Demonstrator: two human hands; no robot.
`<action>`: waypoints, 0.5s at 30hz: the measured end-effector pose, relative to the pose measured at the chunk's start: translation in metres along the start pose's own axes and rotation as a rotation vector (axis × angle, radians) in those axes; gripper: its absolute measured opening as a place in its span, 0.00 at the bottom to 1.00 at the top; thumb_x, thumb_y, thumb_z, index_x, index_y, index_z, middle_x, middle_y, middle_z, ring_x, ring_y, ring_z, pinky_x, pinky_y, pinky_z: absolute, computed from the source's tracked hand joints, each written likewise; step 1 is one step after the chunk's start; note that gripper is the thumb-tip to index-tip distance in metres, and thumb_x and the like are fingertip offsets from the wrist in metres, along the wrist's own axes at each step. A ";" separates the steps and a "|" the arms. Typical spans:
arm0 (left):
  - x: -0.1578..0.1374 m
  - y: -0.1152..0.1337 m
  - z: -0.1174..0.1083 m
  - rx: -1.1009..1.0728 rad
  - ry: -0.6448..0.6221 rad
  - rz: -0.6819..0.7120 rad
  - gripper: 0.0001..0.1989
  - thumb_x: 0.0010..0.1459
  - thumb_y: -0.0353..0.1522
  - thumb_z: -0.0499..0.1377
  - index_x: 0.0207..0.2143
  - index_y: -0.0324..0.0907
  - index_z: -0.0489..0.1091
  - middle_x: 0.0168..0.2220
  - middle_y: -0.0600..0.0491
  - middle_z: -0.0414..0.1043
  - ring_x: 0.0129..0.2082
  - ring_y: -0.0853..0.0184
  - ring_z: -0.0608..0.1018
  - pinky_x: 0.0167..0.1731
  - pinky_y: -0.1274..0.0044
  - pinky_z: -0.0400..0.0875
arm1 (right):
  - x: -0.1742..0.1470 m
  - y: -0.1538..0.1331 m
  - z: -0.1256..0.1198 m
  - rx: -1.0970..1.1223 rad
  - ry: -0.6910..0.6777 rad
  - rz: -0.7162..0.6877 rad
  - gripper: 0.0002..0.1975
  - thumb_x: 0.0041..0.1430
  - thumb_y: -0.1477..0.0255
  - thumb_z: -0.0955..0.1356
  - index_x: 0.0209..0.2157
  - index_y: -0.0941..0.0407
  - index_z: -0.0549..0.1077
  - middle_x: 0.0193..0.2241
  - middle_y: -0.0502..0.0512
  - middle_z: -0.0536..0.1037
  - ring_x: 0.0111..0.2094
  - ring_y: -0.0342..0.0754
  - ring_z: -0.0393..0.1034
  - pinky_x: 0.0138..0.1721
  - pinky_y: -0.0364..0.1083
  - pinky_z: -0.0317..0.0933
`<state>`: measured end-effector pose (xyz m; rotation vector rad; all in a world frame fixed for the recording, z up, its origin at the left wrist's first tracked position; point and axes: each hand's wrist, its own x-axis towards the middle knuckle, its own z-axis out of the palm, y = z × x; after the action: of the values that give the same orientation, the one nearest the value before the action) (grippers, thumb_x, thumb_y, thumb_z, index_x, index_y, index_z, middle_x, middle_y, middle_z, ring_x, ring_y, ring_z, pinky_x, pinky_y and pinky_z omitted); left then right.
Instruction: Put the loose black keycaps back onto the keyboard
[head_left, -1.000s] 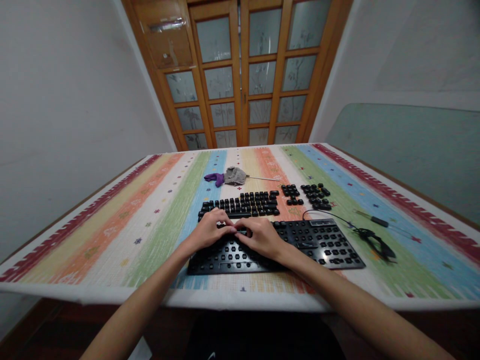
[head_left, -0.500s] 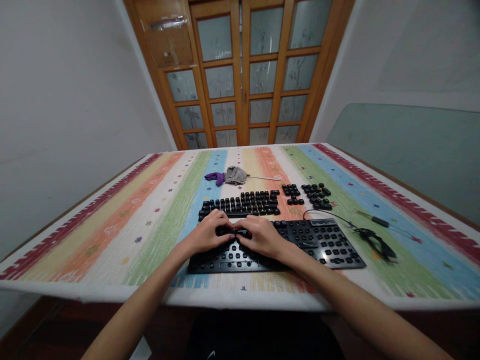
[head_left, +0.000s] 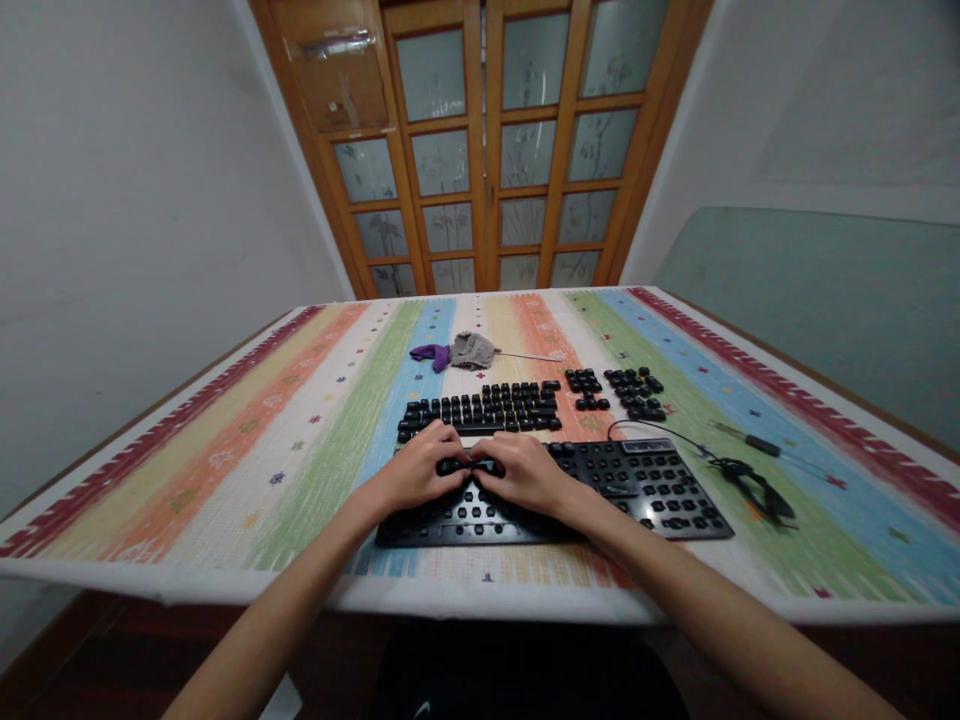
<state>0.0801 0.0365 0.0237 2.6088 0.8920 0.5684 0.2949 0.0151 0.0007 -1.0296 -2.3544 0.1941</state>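
Observation:
A black keyboard base (head_left: 637,490), stripped of its keycaps, lies near the table's front edge, its bare key sockets showing. Over its left half, my left hand (head_left: 421,468) and my right hand (head_left: 521,472) meet, thumbs and fingertips close together at the upper rows. Both hands are closed in a pinch; what sits between the fingertips, if anything, is too small and hidden to make out. Just behind the base, loose black keycaps (head_left: 491,408) stand in rows laid out like a keyboard. More keycaps (head_left: 636,392) are grouped to the right of them.
Right of the base are a coiled black cable (head_left: 754,488) and a slim tool with a black grip (head_left: 761,444), apparently a screwdriver. Further back lie a grey cloth (head_left: 472,350), a purple cloth (head_left: 431,356) and a thin rod (head_left: 531,356). A striped tablecloth (head_left: 315,420) covers the table.
Both hands stay at the same spot on the keyboard base, with only a slight shift of the fingers. Everything else lies as before.

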 end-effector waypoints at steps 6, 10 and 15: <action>0.000 0.001 -0.002 0.013 -0.019 0.013 0.04 0.61 0.32 0.59 0.36 0.42 0.73 0.38 0.51 0.68 0.43 0.63 0.71 0.46 0.71 0.69 | 0.002 0.003 0.000 0.017 0.011 -0.044 0.09 0.56 0.78 0.71 0.39 0.56 0.78 0.32 0.54 0.81 0.33 0.47 0.74 0.35 0.43 0.62; 0.001 -0.001 -0.001 0.016 -0.025 0.015 0.05 0.62 0.32 0.59 0.35 0.42 0.74 0.37 0.51 0.68 0.43 0.63 0.71 0.46 0.71 0.69 | 0.002 0.005 0.002 0.008 0.015 -0.095 0.07 0.57 0.79 0.70 0.36 0.56 0.79 0.31 0.54 0.81 0.33 0.47 0.72 0.36 0.44 0.63; 0.001 -0.001 0.002 0.023 -0.014 0.015 0.04 0.61 0.31 0.59 0.34 0.42 0.74 0.36 0.52 0.68 0.42 0.63 0.71 0.45 0.72 0.69 | 0.002 0.006 0.003 -0.018 0.031 -0.133 0.05 0.56 0.78 0.71 0.33 0.56 0.80 0.35 0.55 0.79 0.37 0.49 0.69 0.37 0.46 0.64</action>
<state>0.0812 0.0379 0.0220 2.6390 0.8799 0.5460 0.2961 0.0204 -0.0030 -0.8742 -2.3900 0.1056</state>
